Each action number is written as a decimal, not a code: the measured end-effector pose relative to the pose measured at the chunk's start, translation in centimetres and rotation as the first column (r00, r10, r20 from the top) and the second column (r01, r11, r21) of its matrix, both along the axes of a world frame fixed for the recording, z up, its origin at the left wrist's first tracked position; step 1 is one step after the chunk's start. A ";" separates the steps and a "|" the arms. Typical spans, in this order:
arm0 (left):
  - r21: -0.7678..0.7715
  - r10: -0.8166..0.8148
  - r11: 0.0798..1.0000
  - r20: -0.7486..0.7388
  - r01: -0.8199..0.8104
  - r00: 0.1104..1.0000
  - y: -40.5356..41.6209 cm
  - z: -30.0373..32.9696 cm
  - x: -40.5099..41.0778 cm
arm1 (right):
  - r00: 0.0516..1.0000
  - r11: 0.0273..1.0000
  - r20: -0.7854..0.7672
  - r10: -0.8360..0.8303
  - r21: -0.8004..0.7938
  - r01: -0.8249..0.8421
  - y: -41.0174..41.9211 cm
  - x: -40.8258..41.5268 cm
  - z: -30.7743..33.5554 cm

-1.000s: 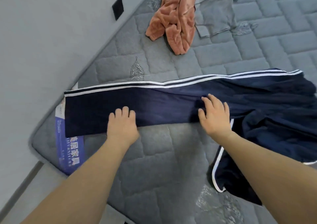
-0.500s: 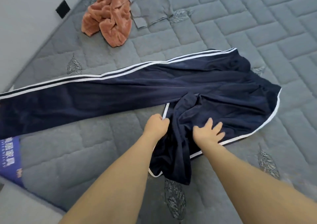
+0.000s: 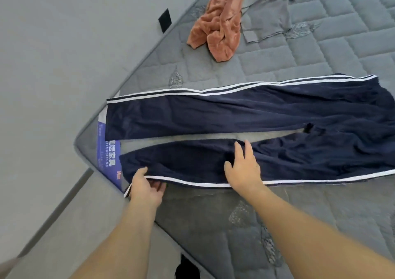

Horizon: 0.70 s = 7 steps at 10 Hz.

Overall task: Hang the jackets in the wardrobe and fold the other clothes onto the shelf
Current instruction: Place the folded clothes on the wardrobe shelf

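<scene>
- We're over a grey quilted mattress (image 3: pixel 320 90) with leaf stitching, its corner pointing at a plain grey floor (image 3: pixel 53 86), a blue printed label (image 3: pixel 108 159) at that corner.
- Nearest us, our left hand (image 3: pixel 147 185) is at the cuff end of the near leg of the navy track trousers with white side stripes (image 3: pixel 213 116); the thumb lies over the striped edge and the fingers look tucked beneath, so we read it as pinching the hem.
- Our right hand (image 3: pixel 243 167) lies flat on that same leg, fingers straight and spread, pressing the cloth down rather than gripping.
- Beyond, the far leg lies straight and smooth, its double stripe along the far edge; a strip of bare mattress shows between the two legs.
- Farther back, a crumpled salmon-coloured fleece garment (image 3: pixel 220 22) and, touching it, a grey knit garment (image 3: pixel 269 16) wait unfolded.
- Our judgement: the trousers are only laid out, not yet folded, and nothing here has reached the shelf; no wardrobe, shelf or jackets are in view, so most of the job remains.
</scene>
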State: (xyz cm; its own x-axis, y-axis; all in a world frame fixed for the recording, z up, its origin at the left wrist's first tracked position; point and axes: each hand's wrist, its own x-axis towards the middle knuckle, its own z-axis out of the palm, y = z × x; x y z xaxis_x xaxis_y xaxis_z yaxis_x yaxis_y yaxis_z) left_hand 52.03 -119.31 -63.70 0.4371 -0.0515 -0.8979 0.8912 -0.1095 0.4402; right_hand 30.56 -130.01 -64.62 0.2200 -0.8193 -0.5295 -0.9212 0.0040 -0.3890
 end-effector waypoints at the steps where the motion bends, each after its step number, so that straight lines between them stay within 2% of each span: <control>1: -0.014 0.013 1.000 -0.011 -0.014 1.000 -1.0 -0.7 2.4 | 0.996 0.990 0.020 0.091 0.103 -0.093 1.1 3.4 -1.4; 2: 0.110 0.049 0.992 0.149 -0.066 0.988 -0.3 -1.7 4.3 | 0.992 0.973 -0.023 0.121 0.202 -0.114 1.9 5.4 -2.9; 3: 0.196 0.368 0.893 0.205 -0.406 0.907 3.0 -3.2 5.7 | 0.977 0.956 -0.106 0.185 0.249 -0.154 2.3 5.4 -3.8; 4: 0.107 0.634 0.694 0.376 -0.712 0.675 3.6 -3.4 4.8 | 0.993 0.989 -0.043 0.108 0.108 -0.103 1.5 3.7 -3.8; 5: 0.820 -0.697 0.570 0.446 0.055 0.561 1.1 -2.9 -0.8 | 0.985 0.980 0.029 -0.173 -0.099 0.175 -0.8 0.2 -3.4; 6: 0.799 -0.896 0.314 0.428 0.512 -0.118 -5.2 -1.9 -7.2 | 0.878 0.864 -0.004 -0.479 -0.181 0.470 -4.5 -5.4 -3.2; 7: 0.806 -0.761 0.003 0.385 0.592 -0.521 -11.3 -2.1 -13.8 | 0.677 0.680 -0.068 -0.733 -0.107 0.726 -8.1 -12.0 -2.8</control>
